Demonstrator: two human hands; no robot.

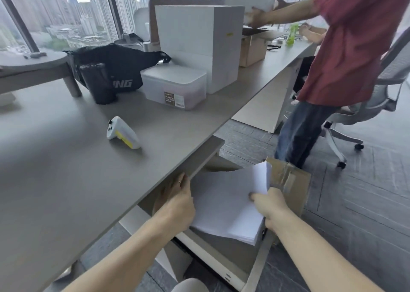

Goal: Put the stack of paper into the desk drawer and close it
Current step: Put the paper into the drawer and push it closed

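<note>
A thick stack of white paper (pixel 224 205) hovers over the open desk drawer (pixel 255 269), which is pulled out from under the grey desk (pixel 93 180). My left hand (pixel 177 200) grips the stack's left edge, close under the desk's front edge. My right hand (pixel 269 205) holds the right edge, where the top sheets curl upward. The stack tilts, its near corner resting low over the drawer's interior. The drawer's back part is hidden under the desk and the paper.
A cardboard box (pixel 290 180) stands on the floor just right of the drawer. On the desk lie a white controller (pixel 122 132), a plastic container (pixel 175 87), white boxes (pixel 199 43) and a black bag (pixel 115 70). A person in a red shirt (pixel 346 47) stands by an office chair (pixel 386 87).
</note>
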